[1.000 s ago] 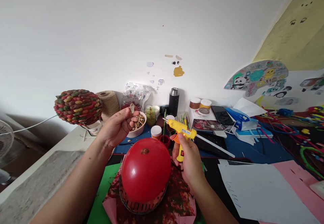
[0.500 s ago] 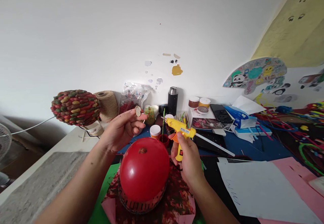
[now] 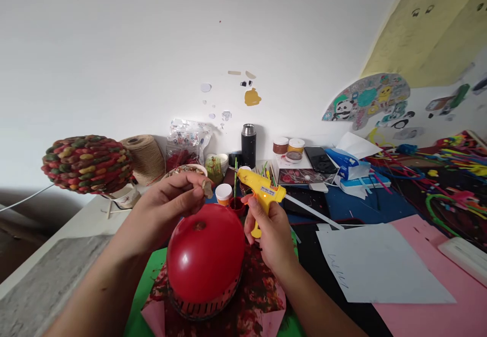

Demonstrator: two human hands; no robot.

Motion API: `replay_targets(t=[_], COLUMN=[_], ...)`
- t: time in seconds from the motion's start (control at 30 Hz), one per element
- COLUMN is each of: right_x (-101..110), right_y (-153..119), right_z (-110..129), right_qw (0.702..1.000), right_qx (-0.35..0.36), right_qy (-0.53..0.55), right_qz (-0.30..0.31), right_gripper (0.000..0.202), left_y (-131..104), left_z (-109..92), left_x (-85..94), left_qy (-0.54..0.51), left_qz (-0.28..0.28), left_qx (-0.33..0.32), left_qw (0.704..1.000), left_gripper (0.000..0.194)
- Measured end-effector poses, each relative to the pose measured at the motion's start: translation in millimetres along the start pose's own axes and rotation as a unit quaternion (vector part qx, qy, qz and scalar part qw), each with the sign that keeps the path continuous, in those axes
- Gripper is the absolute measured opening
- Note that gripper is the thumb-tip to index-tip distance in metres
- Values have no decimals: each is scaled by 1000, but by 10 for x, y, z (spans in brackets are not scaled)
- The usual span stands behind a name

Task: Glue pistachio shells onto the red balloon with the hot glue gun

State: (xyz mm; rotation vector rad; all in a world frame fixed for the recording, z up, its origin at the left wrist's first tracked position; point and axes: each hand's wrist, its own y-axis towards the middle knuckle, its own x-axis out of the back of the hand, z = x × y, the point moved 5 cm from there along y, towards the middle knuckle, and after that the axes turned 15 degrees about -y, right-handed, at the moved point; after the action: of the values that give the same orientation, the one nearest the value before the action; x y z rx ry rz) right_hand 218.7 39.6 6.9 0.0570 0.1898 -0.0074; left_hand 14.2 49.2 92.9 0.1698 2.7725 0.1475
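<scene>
My left hand [image 3: 163,207] pinches a small beige nutshell [image 3: 207,188] between thumb and fingertips, above the balloon's upper edge. In my right hand [image 3: 272,233] is a yellow hot glue gun [image 3: 262,187], its nozzle pointing up and left towards the nutshell, but apart from it. A clear glue stick [image 3: 310,210] sticks out of its back end. Below and between my hands, a red balloon [image 3: 207,266] rests in a dark slotted basket [image 3: 203,310]. One small brown piece [image 3: 198,225] sits on top of the balloon.
At left stands a ball covered in painted pieces [image 3: 87,164], near a twine spool [image 3: 143,159]. Behind are a bowl [image 3: 190,169] partly hidden by my hand, a black flask [image 3: 248,146] and paint jars [image 3: 223,193]. White paper [image 3: 380,263] lies at right.
My left hand has turned its palm downward and lowered the nutshell slightly. The glue gun's nozzle has come nearer to it. The whole view has shifted a little.
</scene>
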Motion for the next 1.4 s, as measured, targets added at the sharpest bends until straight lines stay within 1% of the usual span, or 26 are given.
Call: replay_targets(t=[0.13,0.27,0.47,0.57,0.67,0.8,0.93,1.17,1.27,1.4], right_x=[-21,-31,-56,-81,-108,-130,-144,-142,-131,-124], right_y=[-35,-61,-88,-105,-124,-145,-162,-162,-152,-145], right_z=[16,26,53,69,92,147,158,113,101,105], right_qw=[1000,999,998,997,996,994,992,993,993,993], right_qx=[3,2,16,19,15,27,30,27,30,33], right_qy=[8,19,29,25,25,33,28,33,38,53], right_qz=[17,37,58,71,87,106,120,109,105,104], right_gripper=[62,59,58,59,61,57,57,60,58,54], left_y=[-125,-230,-253,-257,-278,-302,-309,-333,-342,-344], left_z=[-5,26,80,87,87,62,44,63,65,77], left_x=[-30,-100,-229,-264,-273,-304,-352,-338,-342,-343], left_qy=[46,58,82,91,97,115,129,153,156,194], left_qz=[26,57,85,95,97,95,104,85,83,92], left_qx=[0,6,8,1,-1,-2,1,-16,2,40], left_qw=[999,997,993,991,991,989,986,984,984,976], left_gripper=[28,24,19,19,20,18,21,19,23,29])
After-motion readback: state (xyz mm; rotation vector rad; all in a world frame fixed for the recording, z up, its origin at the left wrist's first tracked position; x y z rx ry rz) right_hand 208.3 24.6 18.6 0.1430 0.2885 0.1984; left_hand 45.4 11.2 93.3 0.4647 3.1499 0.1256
